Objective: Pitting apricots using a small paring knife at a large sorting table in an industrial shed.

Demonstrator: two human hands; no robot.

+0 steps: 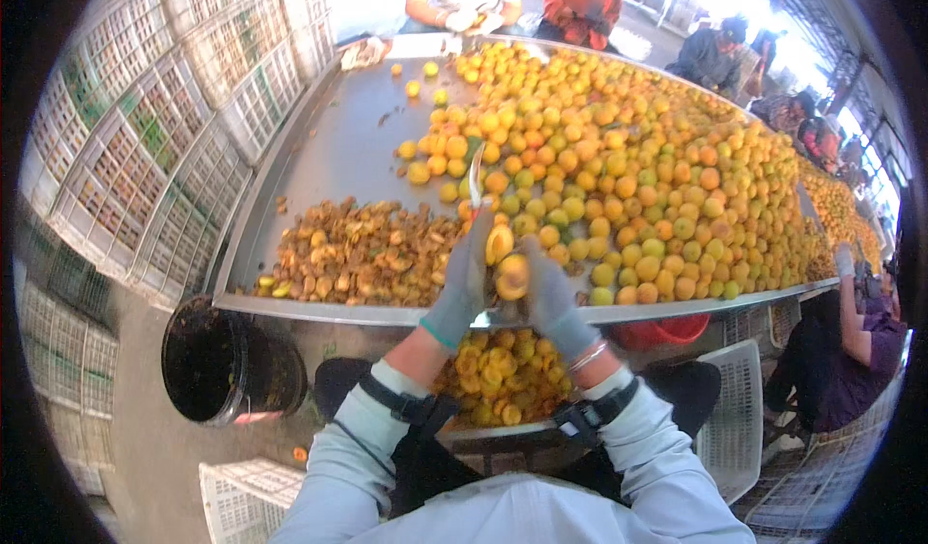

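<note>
My left hand (466,272), in a grey glove with a teal cuff, is closed round a small knife (476,179). Its curved blade points up and away from me. An apricot half (499,243), cut face showing, lies against the left fingers. Beside it my right hand (551,291), also gloved, is closed on another apricot half (512,278). Both hands are close together over the metal table's (338,148) near edge. Below them, between my knees, a container of apricot halves (503,375) stands partly hidden by my arms.
Whole apricots (619,177) cover the table's middle and right; brown pits and scraps (372,254) are heaped left. Stacked crates (135,157) line the left side. A black bucket (208,360), white crate (730,418) and red basin (667,329) stand below. Other people work around the table.
</note>
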